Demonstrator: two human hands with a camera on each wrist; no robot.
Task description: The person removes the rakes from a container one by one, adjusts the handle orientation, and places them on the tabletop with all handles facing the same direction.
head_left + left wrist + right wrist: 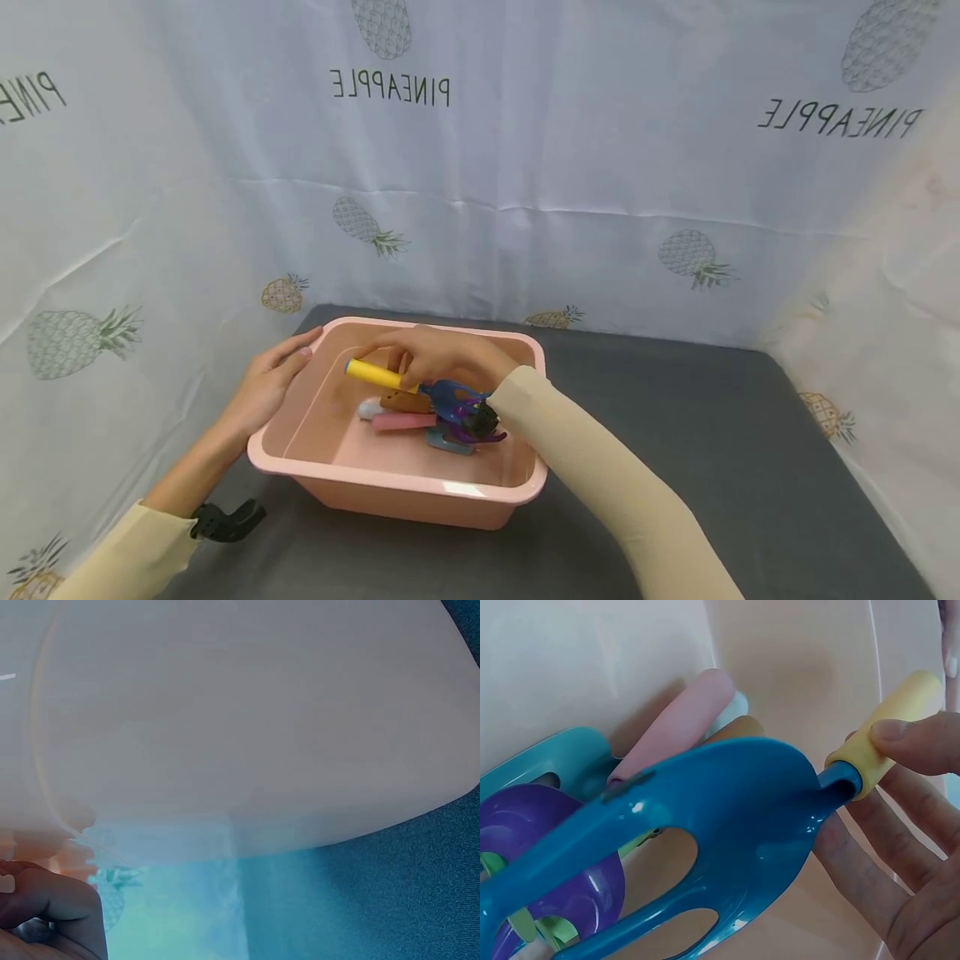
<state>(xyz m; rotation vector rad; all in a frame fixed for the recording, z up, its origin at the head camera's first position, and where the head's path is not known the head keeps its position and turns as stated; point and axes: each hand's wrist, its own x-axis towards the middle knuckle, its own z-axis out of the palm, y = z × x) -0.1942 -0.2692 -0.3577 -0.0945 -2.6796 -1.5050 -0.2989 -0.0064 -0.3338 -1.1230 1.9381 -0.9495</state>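
- Fork point(757, 802), blue: within the basin point(405, 507), its yellow handle point(372, 374) gripped between thumb and fingers of the right hand point(431, 350); prongs lie across the purple head point(525, 821) below, contact uncertain
- Left hand point(262, 387): at the left rim of the basin, thumb and fingers bent about the edge, apparently gripping it
- Risk 1, snagging: prongs crossing the purple head and green piece point(521, 926) could hook them and drag the pile along if the fork were raised
- Risk 2, turning: with the handle held mainly by the fingers, the wide blue end could swing downward under its own weight, should the grip loosen
- Risk 3, catching: prongs lie close to the right sleeve point(592, 458) in the head view and might rub or hook the cloth
- Risk 4, sliding: a pull on tangled pieces could shift the basin on the table point(675, 417), were the left hand to let go
- Count: one basin, one blue fork, two hands, one dark wrist strap point(225, 523); four handles, namely yellow, pink point(405, 422), brown point(407, 402) and pale point(369, 410); one purple head, one teal head point(577, 757); green parts overlap, number uncertain
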